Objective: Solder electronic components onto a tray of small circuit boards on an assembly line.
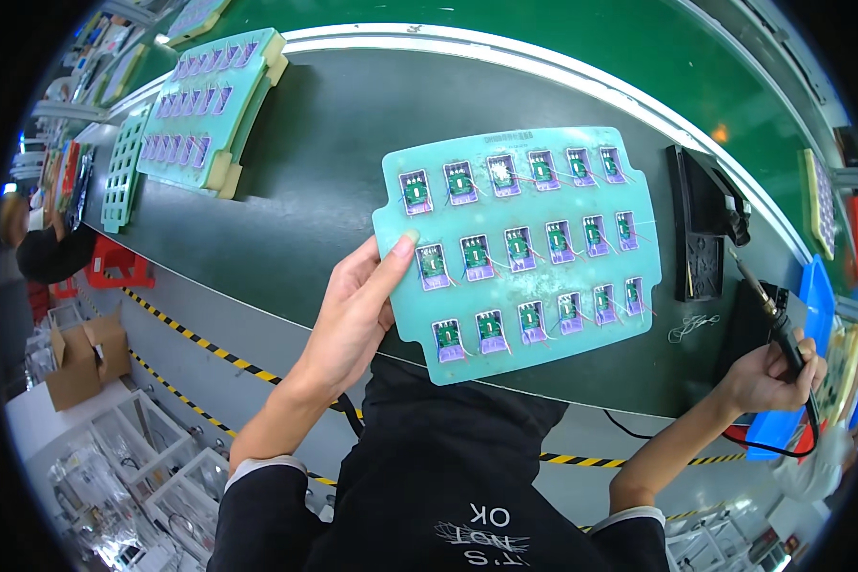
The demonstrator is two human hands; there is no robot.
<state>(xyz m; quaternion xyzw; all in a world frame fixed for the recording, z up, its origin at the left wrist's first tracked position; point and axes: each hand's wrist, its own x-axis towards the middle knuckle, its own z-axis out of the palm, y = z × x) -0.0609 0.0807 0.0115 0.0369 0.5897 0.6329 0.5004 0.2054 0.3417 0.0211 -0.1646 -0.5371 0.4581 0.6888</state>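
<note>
A teal tray (pixel 562 334) with three rows of purple cased small green circuit boards is held up over the bench, tilted toward me. Thin red and white wires stick out beside the boards. My left hand (pixel 355 303) grips its left edge, thumb on the face and fingers behind. Off to the right, my right hand (pixel 770 376) is closed round the handle of a soldering iron (pixel 780 329), its metal tip pointing up and to the left. The iron's black cord loops below that hand. Near the tip stands a black soldering iron holder (pixel 701 224).
Stacked teal trays (pixel 200 114) with purple parts stand at the bench's far left, next to a teal perforated plate (pixel 124 172). A loose bit of thin wire (pixel 693 328) and a blue bin (pixel 814 296) are at the right. Another person (pixel 52 248) is at the far left.
</note>
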